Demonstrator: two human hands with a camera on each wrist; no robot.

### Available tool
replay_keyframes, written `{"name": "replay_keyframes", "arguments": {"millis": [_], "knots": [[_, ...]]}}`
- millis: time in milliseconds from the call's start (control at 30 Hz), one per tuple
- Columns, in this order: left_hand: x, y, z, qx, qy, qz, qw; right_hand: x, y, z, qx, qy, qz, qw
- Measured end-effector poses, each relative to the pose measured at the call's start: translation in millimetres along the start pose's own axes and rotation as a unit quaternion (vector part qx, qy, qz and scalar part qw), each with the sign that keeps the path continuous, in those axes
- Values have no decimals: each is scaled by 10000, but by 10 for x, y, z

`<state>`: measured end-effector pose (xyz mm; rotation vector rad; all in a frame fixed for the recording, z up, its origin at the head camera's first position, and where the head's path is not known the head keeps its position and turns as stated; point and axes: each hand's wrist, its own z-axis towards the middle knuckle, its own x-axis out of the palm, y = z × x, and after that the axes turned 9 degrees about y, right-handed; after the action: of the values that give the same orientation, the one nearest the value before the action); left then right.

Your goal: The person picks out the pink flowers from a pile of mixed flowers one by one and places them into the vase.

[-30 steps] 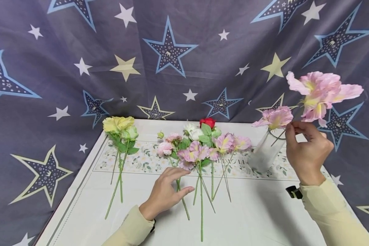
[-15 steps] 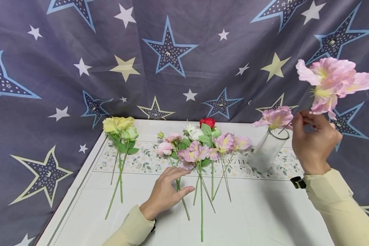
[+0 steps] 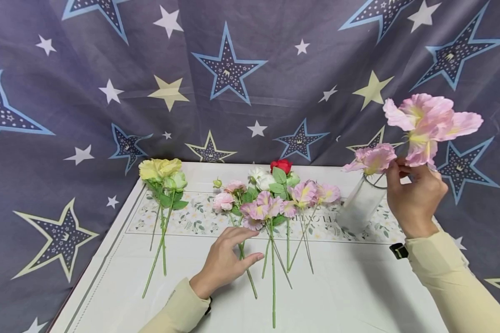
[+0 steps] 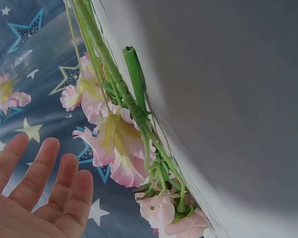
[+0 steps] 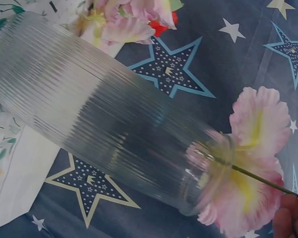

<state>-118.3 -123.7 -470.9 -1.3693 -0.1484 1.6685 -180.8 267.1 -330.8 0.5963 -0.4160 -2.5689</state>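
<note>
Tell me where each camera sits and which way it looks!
Head: on the person's head, looking forward and down at the table, flowers, vase and starry curtain; left hand, right hand and sleeves show.
Left wrist: on that wrist, looking past its fingers at pink flowers.
Right wrist: on that wrist, looking across the vase; fingertips pinching a stem show.
Shared: head and right wrist both see the vase and part of the right hand.
</note>
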Motion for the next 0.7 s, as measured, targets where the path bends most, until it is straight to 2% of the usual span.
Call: {"name": "replay_keyframes", "arguments": {"millis": [267, 533, 700], "knots": [[13, 3, -16, 31, 3, 13, 10000, 49, -86, -118, 138, 383, -34, 9992], [-8, -23, -11, -49, 65, 1, 10000, 110, -185, -217, -111, 649, 15, 9978], [-16, -34, -13, -125, 116, -41, 9998, 129, -197, -273, 43, 868, -95, 9962]]}}
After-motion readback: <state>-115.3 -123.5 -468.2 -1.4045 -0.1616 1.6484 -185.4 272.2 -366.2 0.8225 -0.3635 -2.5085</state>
